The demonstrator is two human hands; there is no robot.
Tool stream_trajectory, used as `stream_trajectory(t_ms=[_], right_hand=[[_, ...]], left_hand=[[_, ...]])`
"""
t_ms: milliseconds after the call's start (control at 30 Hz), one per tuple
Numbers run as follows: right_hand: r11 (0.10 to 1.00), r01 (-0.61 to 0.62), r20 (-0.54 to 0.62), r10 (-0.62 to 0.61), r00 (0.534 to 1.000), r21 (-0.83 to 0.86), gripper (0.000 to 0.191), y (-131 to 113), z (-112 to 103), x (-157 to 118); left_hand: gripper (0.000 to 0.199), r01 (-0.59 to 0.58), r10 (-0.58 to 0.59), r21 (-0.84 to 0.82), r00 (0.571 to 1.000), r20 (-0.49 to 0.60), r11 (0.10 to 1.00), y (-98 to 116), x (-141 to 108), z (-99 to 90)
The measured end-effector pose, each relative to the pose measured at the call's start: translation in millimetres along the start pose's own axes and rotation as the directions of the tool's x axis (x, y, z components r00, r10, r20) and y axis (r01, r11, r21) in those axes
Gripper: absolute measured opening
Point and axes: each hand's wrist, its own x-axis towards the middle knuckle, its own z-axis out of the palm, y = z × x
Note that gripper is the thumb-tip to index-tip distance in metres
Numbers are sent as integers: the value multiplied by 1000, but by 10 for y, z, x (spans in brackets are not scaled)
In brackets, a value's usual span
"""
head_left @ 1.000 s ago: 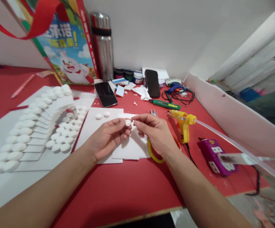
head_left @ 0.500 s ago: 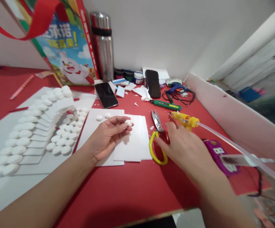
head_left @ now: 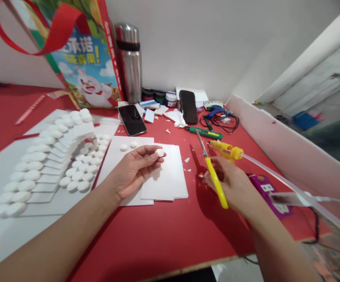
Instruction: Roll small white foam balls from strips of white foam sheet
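Note:
Between thumb and fingers, my left hand (head_left: pixel 140 166) pinches a small white rounded piece (head_left: pixel 160 152) above stacked white sheets (head_left: pixel 161 184). My right hand (head_left: pixel 227 178) is closed on a pair of scissors (head_left: pixel 214 176) with yellow handles, raised off the table with the blades pointing away from me. Two white discs (head_left: pixel 124 147) lie on the sheets just past my left hand. Beyond my right hand is a yellow glue gun (head_left: pixel 224 150) with a long clear glue stick in its back end.
At left, rows of white discs (head_left: pixel 29 175) sit on stepped white boards. Behind are a phone (head_left: pixel 132 119), a steel flask (head_left: pixel 130 64), a printed bag (head_left: pixel 90 74), a dark phone-like object (head_left: pixel 188 106) and a green cutter (head_left: pixel 204 132). A purple packet (head_left: pixel 271 194) lies at right.
My right hand has picked the scissors up from the table and turned them on edge. My left hand keeps the white piece in nearly the same place.

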Motion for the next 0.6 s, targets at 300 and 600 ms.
stream_trajectory(t_ms=[300,600], right_hand=[[960,265,-29,-263,964,90,71,-300,205,-303],[912,366,-58,-382,922,-183,68,-377,283,-315]], left_hand=[[19,-20,21,-7,999,36,1000,-50,-14,10],[19,-56,55,3,994,96,998,-54,-24,18]])
